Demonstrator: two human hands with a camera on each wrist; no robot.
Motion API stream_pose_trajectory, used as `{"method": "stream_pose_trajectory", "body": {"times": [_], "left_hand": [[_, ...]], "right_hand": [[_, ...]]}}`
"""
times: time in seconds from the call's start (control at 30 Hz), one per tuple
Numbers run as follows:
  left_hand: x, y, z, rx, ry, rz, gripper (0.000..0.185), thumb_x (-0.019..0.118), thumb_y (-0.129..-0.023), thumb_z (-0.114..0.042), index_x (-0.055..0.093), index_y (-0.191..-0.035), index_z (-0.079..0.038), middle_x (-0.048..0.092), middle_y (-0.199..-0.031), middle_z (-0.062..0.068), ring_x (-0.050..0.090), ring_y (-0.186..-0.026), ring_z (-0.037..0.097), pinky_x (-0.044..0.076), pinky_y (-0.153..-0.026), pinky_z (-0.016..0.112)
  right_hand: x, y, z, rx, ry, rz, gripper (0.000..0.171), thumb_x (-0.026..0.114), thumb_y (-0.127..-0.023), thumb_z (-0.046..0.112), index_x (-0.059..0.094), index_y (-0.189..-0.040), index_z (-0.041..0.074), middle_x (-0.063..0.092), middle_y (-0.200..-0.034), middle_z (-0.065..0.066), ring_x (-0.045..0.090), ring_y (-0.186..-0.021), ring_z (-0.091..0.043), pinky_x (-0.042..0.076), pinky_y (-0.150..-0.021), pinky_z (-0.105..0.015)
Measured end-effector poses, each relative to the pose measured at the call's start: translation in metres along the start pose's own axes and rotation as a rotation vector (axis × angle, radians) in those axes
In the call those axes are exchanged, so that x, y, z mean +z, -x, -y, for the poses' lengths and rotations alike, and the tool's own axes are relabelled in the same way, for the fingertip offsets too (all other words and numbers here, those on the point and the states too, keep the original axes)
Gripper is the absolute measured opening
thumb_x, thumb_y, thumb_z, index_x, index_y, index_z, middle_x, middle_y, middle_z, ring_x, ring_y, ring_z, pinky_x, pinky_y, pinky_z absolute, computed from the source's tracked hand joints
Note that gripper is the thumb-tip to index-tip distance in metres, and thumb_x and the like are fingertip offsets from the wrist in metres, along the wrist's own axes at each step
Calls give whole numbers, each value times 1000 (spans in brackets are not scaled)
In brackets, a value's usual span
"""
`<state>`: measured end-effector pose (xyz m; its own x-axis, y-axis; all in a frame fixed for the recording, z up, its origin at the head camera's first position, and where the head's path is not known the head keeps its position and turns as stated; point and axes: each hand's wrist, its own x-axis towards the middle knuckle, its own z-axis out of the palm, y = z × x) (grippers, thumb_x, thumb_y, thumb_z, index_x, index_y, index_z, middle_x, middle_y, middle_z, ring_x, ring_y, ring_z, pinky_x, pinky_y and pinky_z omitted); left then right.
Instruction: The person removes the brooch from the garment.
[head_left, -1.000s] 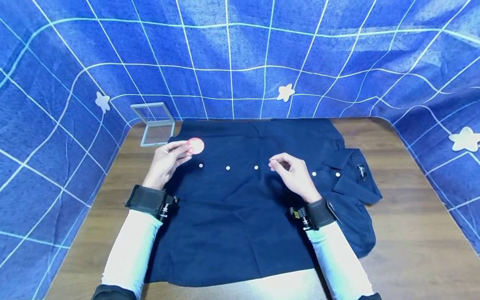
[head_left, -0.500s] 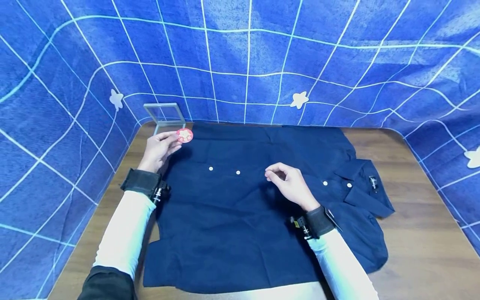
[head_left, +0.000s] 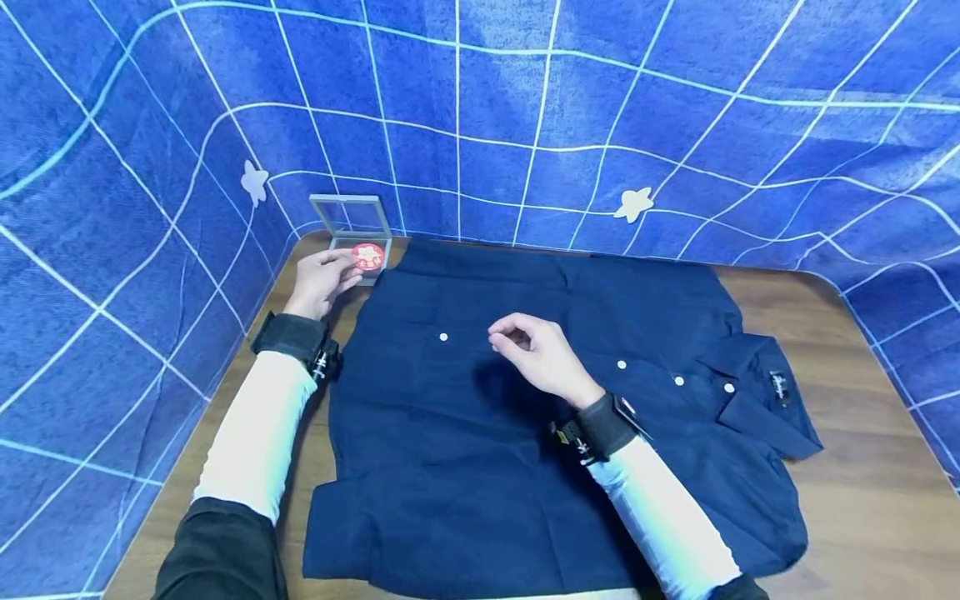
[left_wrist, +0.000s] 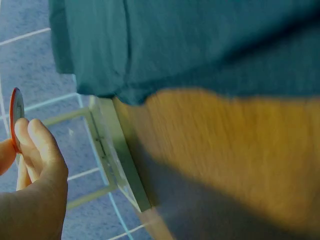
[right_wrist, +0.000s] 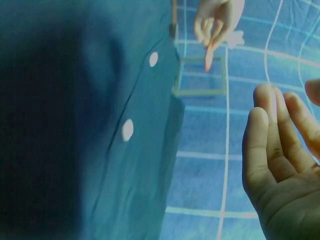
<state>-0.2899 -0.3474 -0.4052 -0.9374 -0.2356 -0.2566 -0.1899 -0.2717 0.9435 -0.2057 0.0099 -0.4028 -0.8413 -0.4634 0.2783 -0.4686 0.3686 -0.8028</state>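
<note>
Above the clear box (head_left: 351,223), the left hand (head_left: 318,282) pinches the red badge (head_left: 368,256); lower it level inside, right hand (head_left: 542,357) loosely curled, empty

My left grip (head_left: 318,279) pinches a glossy, smooth red badge (head_left: 368,256). The navy shirt (head_left: 525,433) is matt woven cloth with shiny white buttons (head_left: 443,337). The worktop (head_left: 862,467) looks like smooth wood grain; the box (head_left: 351,225) is clear plastic.
</note>
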Motion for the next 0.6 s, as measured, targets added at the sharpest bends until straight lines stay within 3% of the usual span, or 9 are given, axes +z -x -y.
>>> {"method": "stream_pose_trajectory", "body": {"times": [0.1,0.27,0.4,0.6], "left_hand": [[-2,-9,0,8,-31,-38,13,59,-95,-1,64,-107,-3,68,-67,-3,67,-57,4,57,-64,17],[2,-23,-5,20,-165,-130,31,60,-94,-2,60,-124,5,65,-57,-5,65,-53,2,57,-60,17],[-2,-36,-5,14,-274,-190,35,60,-94,-2,60,-128,5,63,-56,-9,62,-51,-1,56,-58,16],[-17,-50,2,-2,-471,-275,35,62,-92,-3,63,-126,3,58,-56,-12,59,-51,-2,55,-58,16]], "right_hand": [[11,-9,8,-27,4,30,13,63,-96,16,71,-102,8,73,-94,-5,70,-83,-14,57,-75,-24],[22,-12,17,-43,11,83,12,62,-96,16,71,-101,9,72,-94,-3,68,-84,-11,58,-76,-28],[31,-8,19,-58,9,136,12,62,-96,16,71,-99,9,71,-93,-2,67,-83,-12,56,-76,-24],[42,-2,17,-79,33,225,14,61,-96,16,71,-101,7,70,-93,0,64,-83,-10,56,-78,-29]]}}
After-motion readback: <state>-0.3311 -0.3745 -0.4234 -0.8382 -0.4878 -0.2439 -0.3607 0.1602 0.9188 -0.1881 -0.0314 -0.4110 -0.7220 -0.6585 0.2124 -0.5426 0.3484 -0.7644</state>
